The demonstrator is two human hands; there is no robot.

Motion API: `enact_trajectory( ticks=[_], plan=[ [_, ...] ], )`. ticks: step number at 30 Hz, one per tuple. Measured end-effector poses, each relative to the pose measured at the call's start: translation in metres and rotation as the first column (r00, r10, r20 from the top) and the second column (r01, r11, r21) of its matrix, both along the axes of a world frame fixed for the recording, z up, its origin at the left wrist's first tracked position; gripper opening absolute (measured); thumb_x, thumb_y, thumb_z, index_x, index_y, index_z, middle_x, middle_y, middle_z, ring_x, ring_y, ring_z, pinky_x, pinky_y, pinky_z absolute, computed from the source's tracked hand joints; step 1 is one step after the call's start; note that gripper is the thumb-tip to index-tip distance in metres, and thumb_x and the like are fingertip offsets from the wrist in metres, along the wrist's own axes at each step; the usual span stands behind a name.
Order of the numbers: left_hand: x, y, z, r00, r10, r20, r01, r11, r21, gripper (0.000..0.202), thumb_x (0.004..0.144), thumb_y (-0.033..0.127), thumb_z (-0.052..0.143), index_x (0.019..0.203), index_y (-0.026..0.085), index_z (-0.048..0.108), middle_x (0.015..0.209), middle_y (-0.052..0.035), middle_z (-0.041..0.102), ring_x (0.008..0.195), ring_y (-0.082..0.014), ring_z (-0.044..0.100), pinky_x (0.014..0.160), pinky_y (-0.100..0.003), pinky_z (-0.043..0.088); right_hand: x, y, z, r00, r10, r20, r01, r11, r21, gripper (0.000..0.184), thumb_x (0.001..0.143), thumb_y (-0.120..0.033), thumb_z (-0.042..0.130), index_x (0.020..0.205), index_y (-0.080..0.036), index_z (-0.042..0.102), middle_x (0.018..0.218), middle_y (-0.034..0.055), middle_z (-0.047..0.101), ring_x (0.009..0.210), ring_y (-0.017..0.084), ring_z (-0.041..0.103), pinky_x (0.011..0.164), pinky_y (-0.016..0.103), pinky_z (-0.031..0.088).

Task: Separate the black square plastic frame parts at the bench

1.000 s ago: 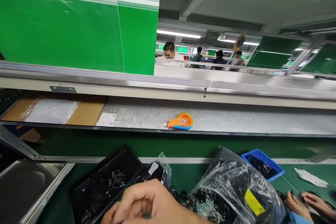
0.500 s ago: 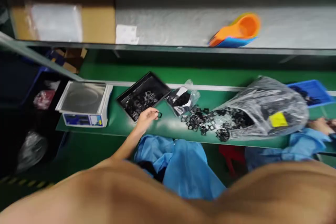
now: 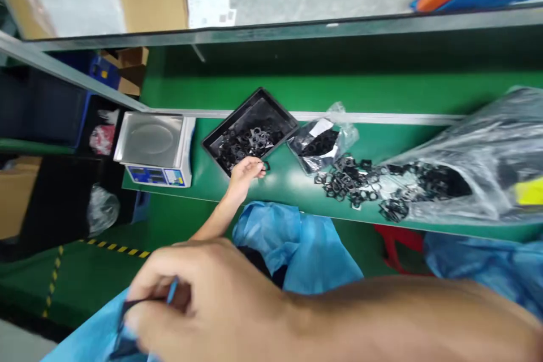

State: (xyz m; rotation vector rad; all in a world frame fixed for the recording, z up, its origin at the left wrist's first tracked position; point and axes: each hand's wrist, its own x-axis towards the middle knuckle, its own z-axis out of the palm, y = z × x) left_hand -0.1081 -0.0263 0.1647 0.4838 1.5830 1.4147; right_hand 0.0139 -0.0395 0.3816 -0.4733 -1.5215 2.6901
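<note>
Swung toward the left end of the green-topped counter (image 3: pixel 288 195) since the earlier frame, the view now has a bare right hand (image 3: pixel 178 305) in the foreground, its forearm crossing low from the right. That hand pinches a dark flat strip (image 3: pixel 136 308) and a thin blue piece (image 3: pixel 172 289) between its fingers, though the fingers hide most of both. Well apart from it, the left hand (image 3: pixel 245 178) reaches out to the counter's near side, fingers curled beside a small black ring (image 3: pixel 266 166). Whether those fingers grip the ring or merely touch it, I cannot tell.

A shallow black plastic tray (image 3: pixel 275 107) sits askew against the far edge, its near corner pointing at the left hand, within easy reach. Black rings fill its floor. To its right, a loose pile of black rings (image 3: pixel 352 189) spreads along the counter from the mouth of a large clear plastic bag (image 3: pixel 479 164), as though tipped out to lie within reach. Between tray and pile lies a small clear plastic bag of black parts (image 3: pixel 322 144). A steel-pan digital scale (image 3: pixel 153 147) stands at the counter's left end, right beside the tray. Bunched light-blue cloth (image 3: pixel 292 249) hangs below the near edge.
</note>
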Motion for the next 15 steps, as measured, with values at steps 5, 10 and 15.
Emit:
enact_trajectory(
  ticks=[5, 10, 15],
  plan=[
    [0.010, 0.002, 0.000, 0.999, -0.029, 0.033, 0.028, 0.999, 0.033, 0.040, 0.073, 0.050, 0.084, 0.083, 0.016, 0.064, 0.061, 0.0072, 0.060, 0.053, -0.0056, 0.057, 0.056, -0.018, 0.048, 0.060, 0.040, -0.074, 0.885, -0.427, 0.187, 0.438, 0.899, -0.019, 0.011, 0.084, -0.032, 0.072, 0.084, -0.022, 0.069, 0.067, -0.0038, 0.069, 0.059, 0.013, 0.067, 0.061, 0.023, 0.053],
    [0.022, 0.002, 0.029, 0.989, -0.141, 0.034, 0.137, 0.985, 0.101, 0.043, 0.074, 0.054, 0.084, 0.087, 0.016, 0.067, 0.071, 0.0021, 0.067, 0.062, -0.0098, 0.063, 0.063, -0.022, 0.054, 0.102, 0.055, -0.135, 0.521, -0.771, 0.365, 0.800, 0.590, 0.105, 0.033, 0.069, -0.044, 0.088, 0.082, -0.021, 0.068, 0.075, 0.0003, 0.075, 0.063, 0.017, 0.074, 0.066, 0.029, 0.060],
    [0.031, 0.002, 0.054, 0.966, -0.257, -0.040, 0.260, 0.946, 0.193, 0.037, 0.078, 0.050, 0.082, 0.090, 0.017, 0.070, 0.072, 0.0022, 0.065, 0.063, -0.0101, 0.063, 0.065, -0.023, 0.057, 0.104, 0.048, -0.145, 0.508, -0.788, 0.348, 0.818, 0.567, 0.092, 0.039, 0.065, -0.046, 0.090, 0.083, -0.020, 0.068, 0.070, -0.0010, 0.072, 0.055, 0.015, 0.071, 0.061, 0.029, 0.060]
  ],
)
